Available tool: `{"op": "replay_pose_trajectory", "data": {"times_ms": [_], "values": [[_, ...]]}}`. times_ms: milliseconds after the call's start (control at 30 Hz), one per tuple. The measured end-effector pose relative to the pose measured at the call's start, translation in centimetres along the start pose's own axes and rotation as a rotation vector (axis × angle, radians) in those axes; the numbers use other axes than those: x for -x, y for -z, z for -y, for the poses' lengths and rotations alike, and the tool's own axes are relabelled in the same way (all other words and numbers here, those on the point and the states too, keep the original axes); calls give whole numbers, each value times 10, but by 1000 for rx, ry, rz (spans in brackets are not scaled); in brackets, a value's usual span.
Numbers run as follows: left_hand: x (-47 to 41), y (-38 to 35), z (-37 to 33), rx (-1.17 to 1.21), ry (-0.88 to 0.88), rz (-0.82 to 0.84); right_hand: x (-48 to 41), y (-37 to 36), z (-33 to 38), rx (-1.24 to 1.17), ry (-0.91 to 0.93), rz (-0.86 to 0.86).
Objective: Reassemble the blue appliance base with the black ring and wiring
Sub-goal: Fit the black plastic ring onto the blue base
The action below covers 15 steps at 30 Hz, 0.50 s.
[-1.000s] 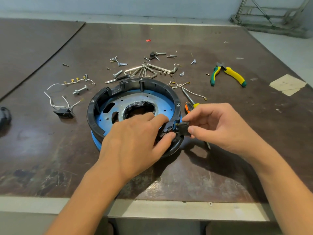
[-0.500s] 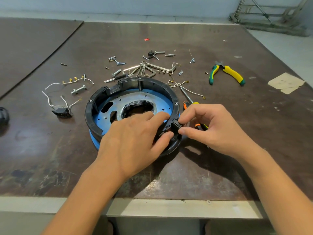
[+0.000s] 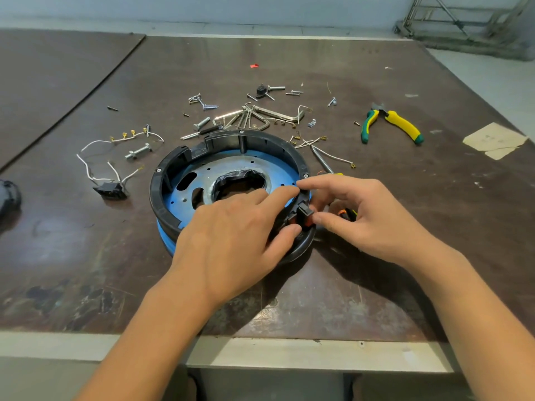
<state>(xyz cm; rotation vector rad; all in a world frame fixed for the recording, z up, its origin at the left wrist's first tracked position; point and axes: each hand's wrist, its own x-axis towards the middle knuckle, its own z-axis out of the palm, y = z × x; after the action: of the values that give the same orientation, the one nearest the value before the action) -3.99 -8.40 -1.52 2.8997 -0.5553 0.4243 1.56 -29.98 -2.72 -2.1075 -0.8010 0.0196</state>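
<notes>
As our left hand [image 3: 231, 235] grips the black plastic ring [image 3: 162, 180], our right hand [image 3: 373, 218] pinches a black switch [image 3: 303, 211] we must seat.

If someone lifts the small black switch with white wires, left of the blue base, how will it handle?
Probably floppy: the thin white wires curve loosely over the brown table, so they would dangle from the small black switch. Likely light: thin wire, little plastic. Its brass terminals might snag the nearby silver bolt.
</notes>
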Motion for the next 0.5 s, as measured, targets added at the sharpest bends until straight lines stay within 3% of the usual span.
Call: {"op": "replay_pose_trajectory", "data": {"times_ms": [500], "values": [[0,1,3,-8,-35,19,-4,4,-9,159,54,4]]}}
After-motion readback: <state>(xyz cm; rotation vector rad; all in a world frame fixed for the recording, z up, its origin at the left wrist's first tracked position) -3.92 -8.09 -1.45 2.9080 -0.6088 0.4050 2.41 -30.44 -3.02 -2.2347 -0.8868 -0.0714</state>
